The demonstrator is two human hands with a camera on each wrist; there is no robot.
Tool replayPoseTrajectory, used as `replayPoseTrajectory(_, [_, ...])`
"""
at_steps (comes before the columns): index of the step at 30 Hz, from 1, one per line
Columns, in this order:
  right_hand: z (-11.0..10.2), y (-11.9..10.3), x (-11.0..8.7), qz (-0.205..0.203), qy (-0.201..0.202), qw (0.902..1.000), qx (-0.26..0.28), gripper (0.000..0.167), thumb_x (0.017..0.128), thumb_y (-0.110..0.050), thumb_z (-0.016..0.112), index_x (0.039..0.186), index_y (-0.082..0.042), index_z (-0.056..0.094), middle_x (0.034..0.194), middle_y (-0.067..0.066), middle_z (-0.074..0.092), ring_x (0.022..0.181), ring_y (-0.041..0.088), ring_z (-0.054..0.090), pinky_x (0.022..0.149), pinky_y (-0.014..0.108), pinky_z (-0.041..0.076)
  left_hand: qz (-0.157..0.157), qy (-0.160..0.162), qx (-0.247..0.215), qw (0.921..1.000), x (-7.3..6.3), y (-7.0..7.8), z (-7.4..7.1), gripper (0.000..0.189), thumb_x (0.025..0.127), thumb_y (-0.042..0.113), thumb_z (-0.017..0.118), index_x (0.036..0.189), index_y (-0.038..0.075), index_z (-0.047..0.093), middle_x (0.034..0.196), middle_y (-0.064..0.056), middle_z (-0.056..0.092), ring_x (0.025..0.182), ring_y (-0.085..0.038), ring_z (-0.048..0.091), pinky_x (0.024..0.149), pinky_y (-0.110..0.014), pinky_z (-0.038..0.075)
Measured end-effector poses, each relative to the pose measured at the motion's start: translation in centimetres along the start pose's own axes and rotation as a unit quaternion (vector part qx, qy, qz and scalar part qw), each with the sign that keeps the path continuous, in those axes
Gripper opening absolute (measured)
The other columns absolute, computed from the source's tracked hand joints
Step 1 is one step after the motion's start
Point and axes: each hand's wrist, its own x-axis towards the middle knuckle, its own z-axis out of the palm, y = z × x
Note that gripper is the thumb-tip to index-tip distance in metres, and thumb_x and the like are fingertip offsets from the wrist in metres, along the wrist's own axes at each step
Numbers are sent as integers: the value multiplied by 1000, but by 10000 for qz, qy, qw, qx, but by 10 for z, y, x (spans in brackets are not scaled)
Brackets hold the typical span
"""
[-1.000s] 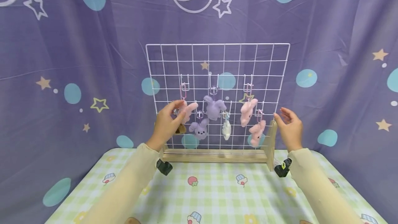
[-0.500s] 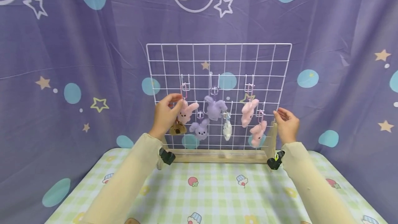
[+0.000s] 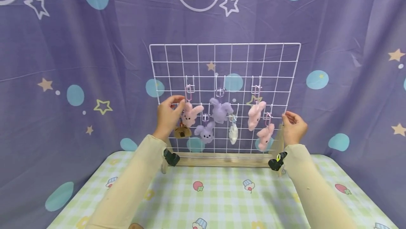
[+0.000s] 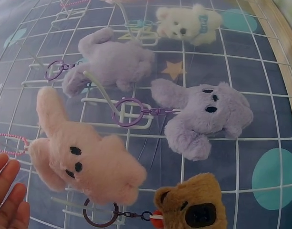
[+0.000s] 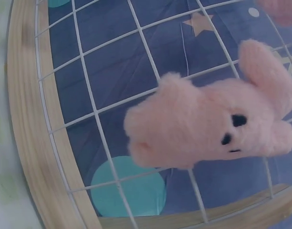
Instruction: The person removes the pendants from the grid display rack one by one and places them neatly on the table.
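Note:
A white wire grid rack (image 3: 225, 44) carries several plush keychains on hooks. My left hand (image 3: 166, 116) is at its left side, thumb and fingers parted, fingertips beside a pink bunny (image 3: 191, 115). In the left wrist view its fingers (image 4: 17, 205) are near the bunny's pink bead loop (image 4: 12, 144) and hold nothing. A brown bear (image 3: 182, 131) hangs just below. My right hand (image 3: 295, 128) pinches the rack's right edge wire between thumb and fingers; the right wrist view leaves this hand out and shows a pink plush (image 5: 207, 119) hanging on the grid.
Two purple plushes (image 3: 220, 112) and a white plush (image 4: 188, 26) hang mid-grid, with another pink plush (image 3: 256, 116) at upper right. A wooden base (image 3: 222, 161) supports the rack on a green checked tablecloth (image 3: 222, 200). A purple patterned curtain (image 3: 79, 45) hangs behind.
My left hand has moved off the pink bunny toward the left, uncovering it and the brown bear. My right hand has come in to the rack's right edge, its fingers closing there.

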Motion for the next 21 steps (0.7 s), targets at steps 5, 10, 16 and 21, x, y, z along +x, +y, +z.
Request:
replayPoseTrajectory(5, [2, -3, -7, 6, 146, 9993, 346, 19, 82, 4, 68, 99, 12, 67, 82, 1, 69, 67, -4, 56, 67, 9, 46, 0, 242, -58, 9997, 4, -1, 0, 16, 88, 12, 63, 98, 1, 69, 95, -14, 70, 82, -24, 62, 74, -28, 48])
replayPoseTrajectory(10, [0, -17, -16, -44, 216, 9979, 611, 20, 82, 4, 68, 97, 17, 65, 72, -9, 65, 66, -1, 56, 66, 9, 45, -95, 335, -102, 9993, 8, -1, 1, 17, 87, 12, 65, 100, 2, 69, 98, -13, 70, 84, -23, 63, 75, -27, 49])
replayPoseTrajectory(16, [3, -5, -11, -5, 334, 9985, 426, 22, 82, -2, 71, 96, 14, 66, 67, -20, 59, 64, -3, 55, 63, 8, 44, -413, 250, -97, 9988, 15, 0, 5, 20, 88, 18, 66, 104, 5, 70, 101, -8, 70, 87, -19, 63, 75, -28, 51])
replayPoseTrajectory(21, [6, 9, -4, 3, 404, 9989, 241, 21, 81, -5, 73, 94, 10, 68, 66, -23, 57, 64, -4, 55, 63, 8, 45, -589, 342, -224, 9974, 20, 2, 9, 21, 88, 18, 67, 104, 5, 70, 100, -8, 71, 86, -18, 64, 72, -25, 50])
